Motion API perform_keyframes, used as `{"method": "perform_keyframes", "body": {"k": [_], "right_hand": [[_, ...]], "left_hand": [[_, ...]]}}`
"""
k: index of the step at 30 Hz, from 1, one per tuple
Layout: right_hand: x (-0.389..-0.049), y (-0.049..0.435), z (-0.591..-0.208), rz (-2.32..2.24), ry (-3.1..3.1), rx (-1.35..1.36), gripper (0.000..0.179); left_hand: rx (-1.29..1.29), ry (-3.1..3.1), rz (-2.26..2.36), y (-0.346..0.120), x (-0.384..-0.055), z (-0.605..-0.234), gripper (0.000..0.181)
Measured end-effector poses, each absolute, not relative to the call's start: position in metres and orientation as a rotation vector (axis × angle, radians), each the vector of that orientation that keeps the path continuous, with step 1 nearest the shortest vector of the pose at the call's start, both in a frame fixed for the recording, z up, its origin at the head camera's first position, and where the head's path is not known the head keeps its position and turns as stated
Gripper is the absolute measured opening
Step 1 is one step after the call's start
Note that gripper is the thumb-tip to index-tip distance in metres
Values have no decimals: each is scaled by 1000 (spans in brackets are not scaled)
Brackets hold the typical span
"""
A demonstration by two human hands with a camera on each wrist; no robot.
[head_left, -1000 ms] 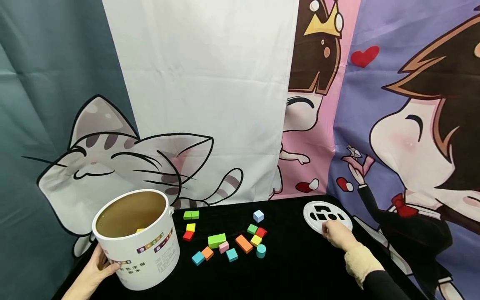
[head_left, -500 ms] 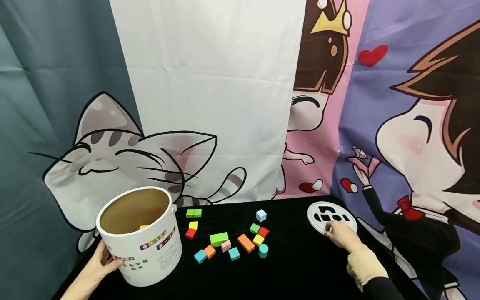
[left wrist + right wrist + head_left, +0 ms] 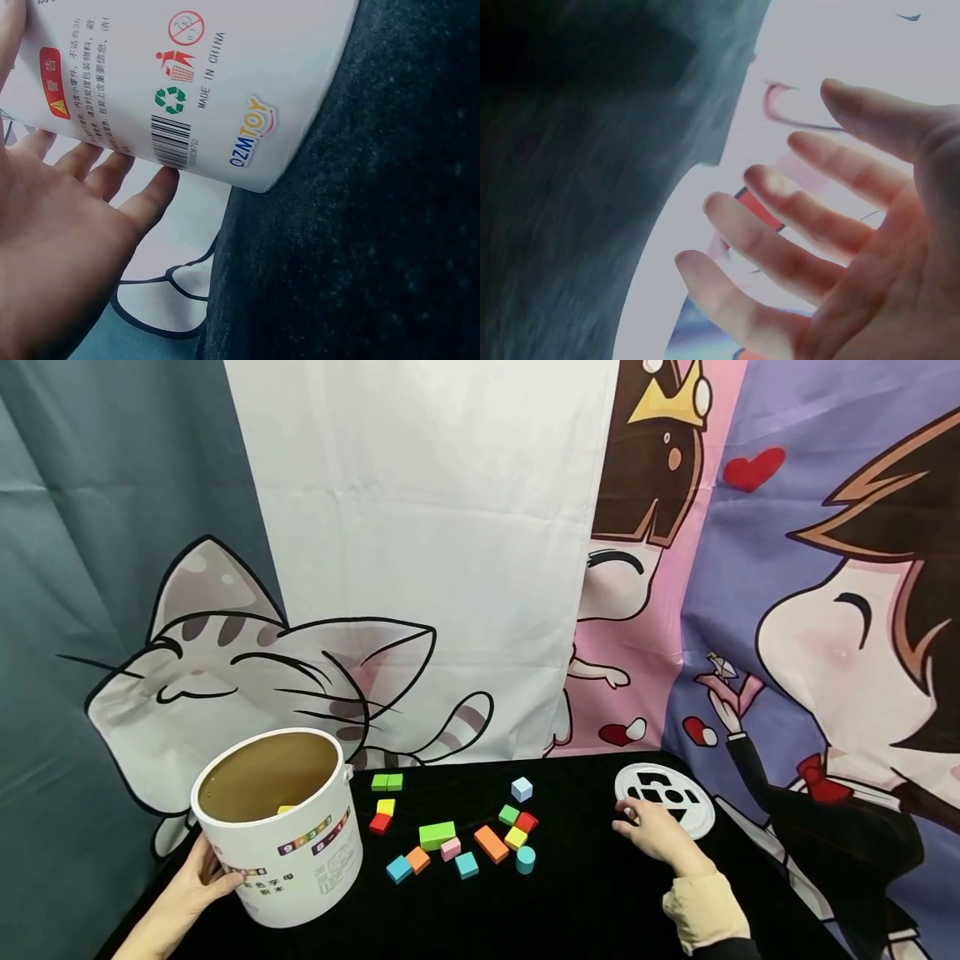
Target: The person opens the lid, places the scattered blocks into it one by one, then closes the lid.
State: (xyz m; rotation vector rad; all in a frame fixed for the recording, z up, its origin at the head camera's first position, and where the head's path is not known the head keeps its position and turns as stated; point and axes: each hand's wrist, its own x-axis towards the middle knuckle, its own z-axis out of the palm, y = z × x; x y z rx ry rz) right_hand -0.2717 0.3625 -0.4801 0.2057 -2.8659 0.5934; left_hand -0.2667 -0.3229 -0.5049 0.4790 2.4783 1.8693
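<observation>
A white toy-block bucket [image 3: 322, 852] stands at the left of the black cloth, its mouth up and a bit of yellow [image 3: 285, 809] showing inside. My left hand [image 3: 191, 889] holds its left side, thumb on the front wall; the left wrist view shows the fingers [image 3: 154, 199] against the printed wall. At the right lies a round white lid [image 3: 701, 820] with shaped cut-outs. Beside its near left edge hovers my right hand [image 3: 660, 839], holding nothing. In the right wrist view its fingers [image 3: 742, 240] are spread and slightly bent, with the lid's rim [image 3: 641, 300] behind them.
Several coloured blocks lie mid-table, among them a green block [image 3: 437, 836], an orange block [image 3: 491, 844], a teal cylinder [image 3: 526, 860] and a pale blue cube [image 3: 522, 789]. A printed curtain [image 3: 450, 543] hangs along the table's back edge.
My right hand has let go of the lid's edge and drawn slightly left, its fingers now spread apart. The left hand still holds the bucket. The head view has shifted a little.
</observation>
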Motion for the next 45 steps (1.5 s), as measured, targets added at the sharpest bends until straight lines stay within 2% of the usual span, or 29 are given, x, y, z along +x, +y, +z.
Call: {"method": "perform_keyframes", "body": {"k": [15, 24, 36, 45], "right_hand": [[-276, 270, -461, 718, -2876, 463, 33], [-279, 218, -460, 820, -2929, 515, 31], [-280, 203, -481, 792, -3065, 309, 29], [-280, 202, -486, 841, -3090, 363, 25]], "left_hand": [[532, 2484, 1895, -325, -267, -506, 92], [522, 2461, 1909, -325, -268, -508, 92], [498, 2491, 1874, -322, -270, -504, 92], [492, 2497, 1876, -325, -267, -506, 92]]}}
